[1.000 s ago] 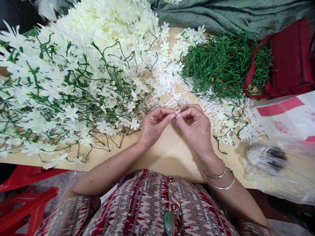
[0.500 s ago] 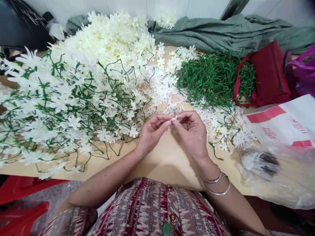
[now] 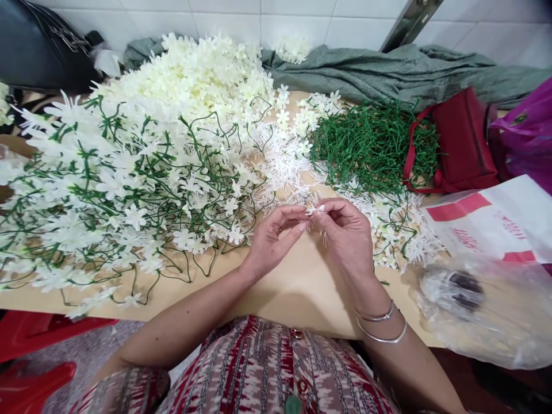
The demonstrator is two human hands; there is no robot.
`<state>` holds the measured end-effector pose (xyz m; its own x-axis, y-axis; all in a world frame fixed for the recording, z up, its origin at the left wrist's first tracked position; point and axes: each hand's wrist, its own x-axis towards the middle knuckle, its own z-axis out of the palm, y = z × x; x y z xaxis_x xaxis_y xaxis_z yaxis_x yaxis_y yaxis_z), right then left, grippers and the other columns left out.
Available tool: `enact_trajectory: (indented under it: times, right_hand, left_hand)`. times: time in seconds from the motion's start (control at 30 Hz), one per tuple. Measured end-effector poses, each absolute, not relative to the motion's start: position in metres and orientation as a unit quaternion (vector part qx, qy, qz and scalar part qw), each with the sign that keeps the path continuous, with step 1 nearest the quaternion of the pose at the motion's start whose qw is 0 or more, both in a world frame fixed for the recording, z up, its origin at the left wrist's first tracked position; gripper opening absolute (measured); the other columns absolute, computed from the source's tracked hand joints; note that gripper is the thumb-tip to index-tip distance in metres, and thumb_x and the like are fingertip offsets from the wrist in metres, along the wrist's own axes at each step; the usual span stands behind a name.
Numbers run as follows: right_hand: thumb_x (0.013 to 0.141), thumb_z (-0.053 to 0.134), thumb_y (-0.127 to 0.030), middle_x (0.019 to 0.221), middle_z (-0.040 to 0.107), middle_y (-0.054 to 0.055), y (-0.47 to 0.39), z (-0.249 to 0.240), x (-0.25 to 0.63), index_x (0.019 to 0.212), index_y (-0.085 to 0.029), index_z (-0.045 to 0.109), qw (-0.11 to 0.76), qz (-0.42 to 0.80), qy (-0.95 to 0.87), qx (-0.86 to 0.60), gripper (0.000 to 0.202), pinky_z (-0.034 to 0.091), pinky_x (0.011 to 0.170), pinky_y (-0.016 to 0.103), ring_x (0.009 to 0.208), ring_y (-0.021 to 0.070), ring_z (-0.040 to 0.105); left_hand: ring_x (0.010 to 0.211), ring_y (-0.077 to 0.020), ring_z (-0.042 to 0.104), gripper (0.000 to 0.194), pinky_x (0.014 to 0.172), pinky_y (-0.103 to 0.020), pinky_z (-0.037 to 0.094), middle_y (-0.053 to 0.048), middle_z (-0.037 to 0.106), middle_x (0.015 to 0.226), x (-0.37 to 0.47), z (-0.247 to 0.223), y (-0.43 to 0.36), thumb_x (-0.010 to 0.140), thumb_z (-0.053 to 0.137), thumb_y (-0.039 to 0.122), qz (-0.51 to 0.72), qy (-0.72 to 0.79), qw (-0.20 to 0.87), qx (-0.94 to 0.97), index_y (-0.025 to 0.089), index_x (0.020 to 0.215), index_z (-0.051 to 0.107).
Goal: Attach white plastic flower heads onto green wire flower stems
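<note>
Pinching a small white flower (image 3: pixel 318 210) mid-frame with my right hand (image 3: pixel 351 238), left hand (image 3: pixel 268 241) curled close, grip unclear; upper right, a red bag (image 3: pixel 464 141) overlaps green stems (image 3: pixel 364 146); tan counter (image 3: pixel 297 282), tiled wall (image 3: pixel 297 16) at top.

Stemmed flowers (image 3: pixel 133 184) left on table (image 3: pixel 293 293), stem pile (image 3: pixel 366 146) right, bag (image 3: pixel 463 141) right of it, cloth (image 3: pixel 379 77) behind

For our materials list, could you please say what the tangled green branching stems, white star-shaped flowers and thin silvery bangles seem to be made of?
Tangled green branching stems: probably moulded plastic, satiny, given their uniform colour.
White star-shaped flowers: perhaps matte fabric, the petals looking thin and soft; plastic is possible.
Thin silvery bangles: likely polished metal, given bright highlights.
</note>
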<state>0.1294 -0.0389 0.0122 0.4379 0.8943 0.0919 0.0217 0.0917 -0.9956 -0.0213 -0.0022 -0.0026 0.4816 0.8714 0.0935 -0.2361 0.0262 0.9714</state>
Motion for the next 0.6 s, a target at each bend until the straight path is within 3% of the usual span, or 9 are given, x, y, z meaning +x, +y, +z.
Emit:
enact_trajectory:
  times: [0.13,0.3,0.47,0.6]
  right_hand:
    - [0.073,0.084,-0.035,0.107,0.068,0.004,-0.035,0.010,0.121,0.075,-0.025,0.065,0.644,0.450,-0.330,-0.523,0.022,0.056,0.090,0.038,0.101,0.0198,0.066]
    - [0.066,0.091,-0.049,0.110,0.066,0.004,-0.035,0.014,0.118,0.076,-0.026,0.063,0.613,0.557,-0.285,-0.482,0.038,0.059,0.083,0.040,0.095,0.0207,0.065]
    - [0.069,0.087,-0.059,0.106,0.068,0.003,-0.037,0.013,0.125,0.080,-0.028,0.058,0.595,0.567,-0.301,-0.483,0.044,0.057,0.070,0.037,0.086,0.0200,0.065]
    - [0.076,0.088,-0.047,0.088,0.069,-0.003,-0.037,0.014,0.128,0.084,-0.030,0.064,0.661,0.536,-0.278,-0.446,0.031,0.058,0.078,0.031,0.087,0.0159,0.067]
  left_hand:
    - [0.103,-0.0169,0.075,0.030,0.102,-0.035,0.059,-0.006,0.076,0.114,-0.020,-0.005,-0.003,0.092,0.079,0.039,0.414,0.286,0.650,0.569,0.021,0.113,0.067]
    - [0.087,-0.0138,0.070,0.023,0.087,-0.029,0.059,-0.002,0.074,0.094,-0.019,-0.009,-0.002,0.093,0.076,0.042,0.406,0.306,0.620,0.597,0.020,0.097,0.070]
    - [0.081,-0.0135,0.069,0.023,0.081,-0.028,0.057,-0.004,0.076,0.090,-0.020,-0.008,-0.002,0.095,0.074,0.042,0.388,0.315,0.610,0.615,0.019,0.095,0.072]
    - [0.085,-0.0148,0.070,0.015,0.083,-0.030,0.057,-0.005,0.077,0.094,-0.022,-0.003,-0.004,0.098,0.070,0.034,0.383,0.319,0.546,0.673,0.019,0.098,0.073]
